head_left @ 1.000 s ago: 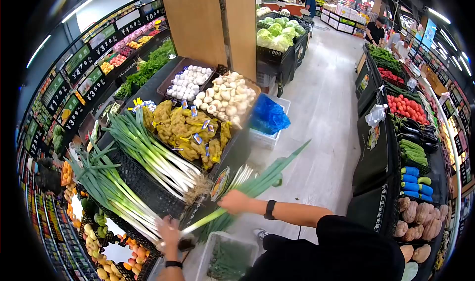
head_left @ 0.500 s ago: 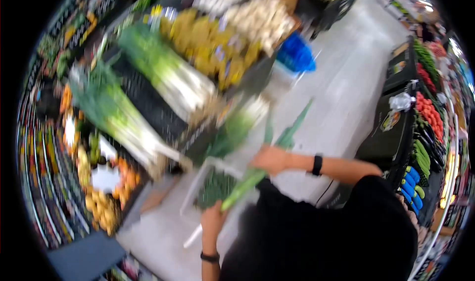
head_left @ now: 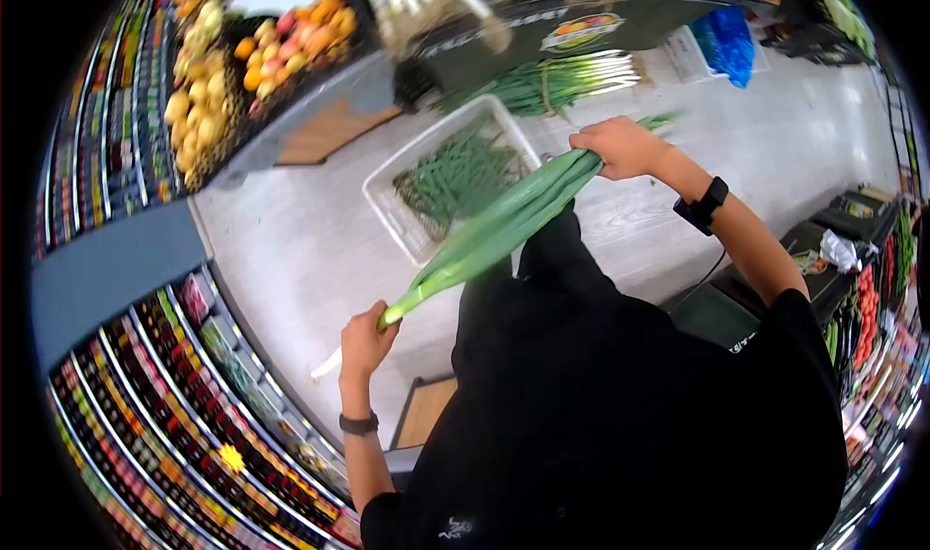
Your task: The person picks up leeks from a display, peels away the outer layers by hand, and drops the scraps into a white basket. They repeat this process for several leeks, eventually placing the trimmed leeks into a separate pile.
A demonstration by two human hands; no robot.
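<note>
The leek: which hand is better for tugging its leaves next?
Probably the right hand: it already grips the leek at its leafy end, while the left hand holds the paler stalk end.

Pale floor (head_left: 281, 221), sheen at right; stocked shelving (head_left: 184, 395) lower left, blue-grey panel (head_left: 116, 274) adjoining; dark display stand (head_left: 639, 32) up top.

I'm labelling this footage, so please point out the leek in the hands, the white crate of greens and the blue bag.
Leek (head_left: 504, 223): head view, on its green leaves.
White crate (head_left: 431, 142): head view, on its rim.
Blue bag (head_left: 727, 45): head view, on its middle.
</note>
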